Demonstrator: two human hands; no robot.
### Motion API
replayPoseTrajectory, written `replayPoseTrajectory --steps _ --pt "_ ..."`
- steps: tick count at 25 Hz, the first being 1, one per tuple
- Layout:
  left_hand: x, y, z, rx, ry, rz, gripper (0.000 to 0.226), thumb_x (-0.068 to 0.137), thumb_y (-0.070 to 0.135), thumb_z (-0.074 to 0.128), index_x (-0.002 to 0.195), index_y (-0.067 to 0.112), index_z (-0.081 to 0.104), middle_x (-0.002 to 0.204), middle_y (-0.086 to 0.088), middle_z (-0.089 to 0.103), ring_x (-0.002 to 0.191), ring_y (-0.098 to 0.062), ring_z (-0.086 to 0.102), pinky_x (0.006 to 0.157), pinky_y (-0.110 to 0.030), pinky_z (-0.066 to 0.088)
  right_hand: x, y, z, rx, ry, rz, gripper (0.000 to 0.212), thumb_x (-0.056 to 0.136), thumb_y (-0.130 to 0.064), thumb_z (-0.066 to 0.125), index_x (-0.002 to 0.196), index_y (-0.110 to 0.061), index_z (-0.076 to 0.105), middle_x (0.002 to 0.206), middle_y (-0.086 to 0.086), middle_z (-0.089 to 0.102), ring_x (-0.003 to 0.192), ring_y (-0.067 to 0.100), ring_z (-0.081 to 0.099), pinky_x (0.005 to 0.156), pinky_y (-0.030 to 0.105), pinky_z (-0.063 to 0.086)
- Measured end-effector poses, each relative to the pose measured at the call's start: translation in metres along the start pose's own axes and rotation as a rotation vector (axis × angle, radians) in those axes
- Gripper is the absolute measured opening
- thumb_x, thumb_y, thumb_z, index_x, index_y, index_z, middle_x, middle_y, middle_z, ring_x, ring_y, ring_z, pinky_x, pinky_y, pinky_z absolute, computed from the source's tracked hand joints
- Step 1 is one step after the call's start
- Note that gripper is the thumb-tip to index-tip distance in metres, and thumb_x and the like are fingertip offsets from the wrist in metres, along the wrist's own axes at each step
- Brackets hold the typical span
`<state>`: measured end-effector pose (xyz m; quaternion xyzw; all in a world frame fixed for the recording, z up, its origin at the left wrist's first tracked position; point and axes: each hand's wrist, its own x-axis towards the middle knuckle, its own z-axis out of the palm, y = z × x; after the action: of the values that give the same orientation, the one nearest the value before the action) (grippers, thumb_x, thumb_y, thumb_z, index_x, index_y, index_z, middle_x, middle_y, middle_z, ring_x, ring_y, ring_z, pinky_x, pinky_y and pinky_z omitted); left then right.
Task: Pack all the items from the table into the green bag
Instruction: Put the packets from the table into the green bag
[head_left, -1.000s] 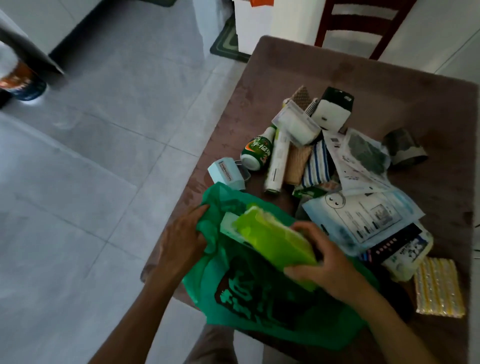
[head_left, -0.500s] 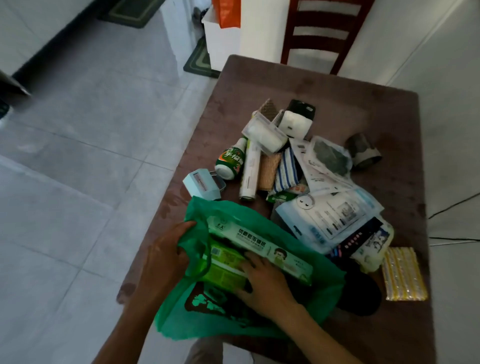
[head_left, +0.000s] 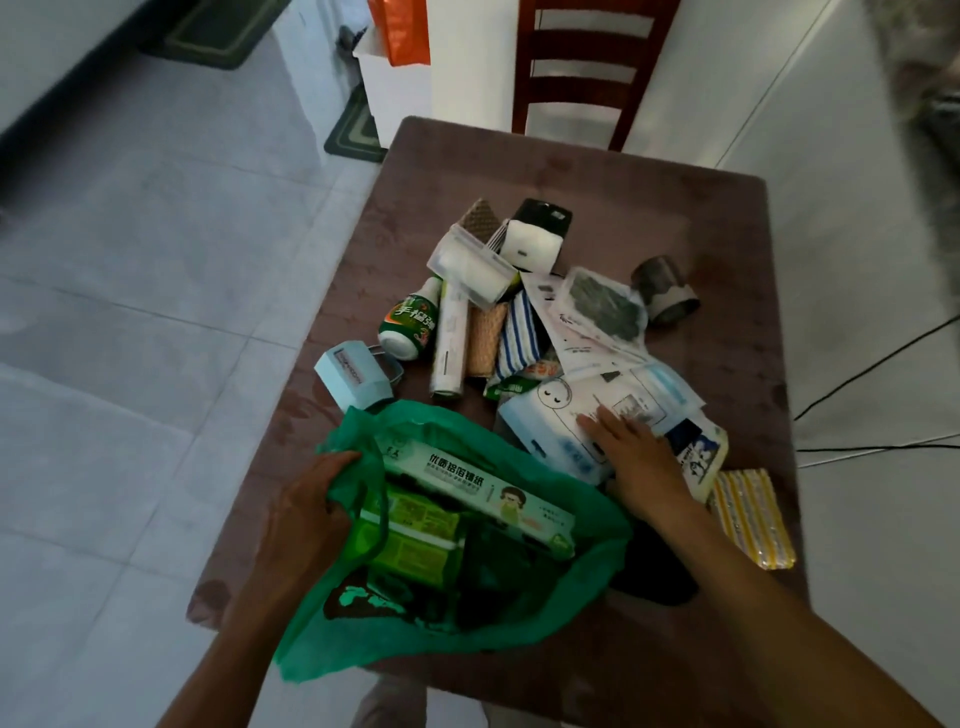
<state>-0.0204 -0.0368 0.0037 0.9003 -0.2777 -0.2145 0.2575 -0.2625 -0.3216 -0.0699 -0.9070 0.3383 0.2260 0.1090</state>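
The green bag (head_left: 519, 629) lies open at the table's near edge. Inside it sit a lime-green pack (head_left: 410, 535) and a long white and green box (head_left: 483, 483). My left hand (head_left: 306, 499) grips the bag's left rim and holds it open. My right hand (head_left: 634, 452) rests flat, fingers apart, on a white and blue packet (head_left: 550, 426) just right of the bag. A pile of items lies beyond: a green bottle (head_left: 410, 327), a white tube (head_left: 449, 343), a clear box (head_left: 472, 265), a striped cloth (head_left: 517, 338).
The brown table (head_left: 675, 208) also carries a pale blue box (head_left: 353, 374), a white and black box (head_left: 535, 239), a tape roll (head_left: 665, 288), flat packets (head_left: 597, 306) and a yellow striped pack (head_left: 753, 519). A wooden chair (head_left: 587, 67) stands behind. Tiled floor lies left.
My right hand pushed the lime-green pack into the bag, let go, and moved out right onto the white and blue packet. My left hand still holds the rim.
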Motion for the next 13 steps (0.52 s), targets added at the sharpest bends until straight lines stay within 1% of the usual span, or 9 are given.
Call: replayPoseTrajectory --steps 2,4,5,7,9,10,11,12,13 --pt "-0.003 -0.001 0.000 -0.005 0.008 0.009 0.059 0.073 -0.015 0.054 0.122 0.015 0.062 0.124 -0.013 0.063 0.084 -0.026 0.065 0.076 -0.036 0.054 0.003 0.005 0.002 0.052 0.159 -0.011 0.069 0.084 -0.017 0.064 0.146 -0.031 0.037 0.156 -0.002 0.033 0.133 0.034 0.040 0.102 0.044 0.040" --pt "-0.004 -0.001 -0.002 -0.017 0.010 0.027 0.058 0.071 -0.016 0.055 0.121 0.014 0.063 0.121 -0.012 0.064 0.084 -0.024 0.063 0.077 -0.035 0.053 0.005 0.012 0.004 0.153 0.242 -0.028 0.053 0.086 -0.016 0.063 0.136 -0.029 0.054 0.147 -0.001 0.048 0.126 0.034 0.048 0.101 0.044 0.042" --pt "-0.004 -0.003 -0.002 -0.022 0.014 0.026 0.058 0.071 -0.015 0.056 0.120 0.015 0.063 0.121 -0.012 0.065 0.087 -0.024 0.064 0.079 -0.036 0.054 0.008 0.016 0.003 0.216 0.209 -0.038 0.047 0.088 -0.018 0.063 0.134 -0.029 0.057 0.146 -0.001 0.049 0.127 0.034 0.048 0.104 0.043 0.040" --pt "-0.004 -0.007 -0.005 -0.021 0.029 0.008 0.058 0.072 -0.013 0.056 0.121 0.017 0.063 0.120 -0.011 0.065 0.092 -0.027 0.066 0.083 -0.041 0.055 0.013 0.022 -0.002 0.283 0.050 -0.095 0.042 0.091 -0.024 0.062 0.132 -0.032 0.058 0.147 -0.005 0.046 0.133 0.031 0.043 0.109 0.039 0.035" --pt "-0.004 -0.012 -0.006 -0.009 0.031 0.009 0.057 0.073 -0.010 0.057 0.121 0.020 0.062 0.119 -0.011 0.067 0.091 -0.027 0.066 0.081 -0.043 0.056 0.016 0.025 -0.005 0.399 -0.033 -0.124 0.035 0.092 -0.026 0.062 0.127 -0.030 0.063 0.145 -0.002 0.048 0.134 0.026 0.045 0.110 0.038 0.036" --pt "-0.004 -0.013 -0.006 -0.007 0.027 0.011 0.056 0.073 -0.009 0.057 0.121 0.021 0.062 0.118 -0.010 0.067 0.091 -0.026 0.066 0.082 -0.042 0.056 0.015 0.026 -0.010 0.504 -0.023 -0.102 0.030 0.093 -0.026 0.061 0.123 -0.026 0.067 0.141 -0.001 0.053 0.130 0.024 0.049 0.107 0.036 0.039" --pt "-0.003 -0.013 -0.005 -0.012 0.031 0.013 0.055 0.074 -0.008 0.057 0.121 0.021 0.062 0.118 -0.010 0.066 0.094 -0.026 0.066 0.084 -0.040 0.054 0.011 0.025 -0.019 0.603 0.013 -0.065 0.026 0.094 -0.025 0.061 0.117 -0.020 0.070 0.133 0.001 0.060 0.122 0.022 0.056 0.101 0.032 0.042" --pt "-0.003 -0.011 -0.007 -0.014 0.035 0.008 0.053 0.074 -0.005 0.057 0.120 0.021 0.063 0.119 -0.008 0.066 0.096 -0.026 0.065 0.086 -0.038 0.053 0.006 0.021 -0.029 0.682 0.104 -0.035 0.022 0.095 -0.024 0.059 0.108 -0.014 0.073 0.120 0.003 0.068 0.111 0.021 0.062 0.090 0.028 0.045" --pt "-0.001 -0.009 -0.007 -0.025 0.044 0.012 0.052 0.073 -0.001 0.055 0.119 0.023 0.063 0.119 -0.007 0.066 0.098 -0.026 0.065 0.086 -0.038 0.053 -0.003 0.015 -0.044 0.762 0.261 -0.003 0.019 0.096 -0.023 0.057 0.098 -0.012 0.072 0.104 0.001 0.072 0.096 0.016 0.065 0.077 0.025 0.045"
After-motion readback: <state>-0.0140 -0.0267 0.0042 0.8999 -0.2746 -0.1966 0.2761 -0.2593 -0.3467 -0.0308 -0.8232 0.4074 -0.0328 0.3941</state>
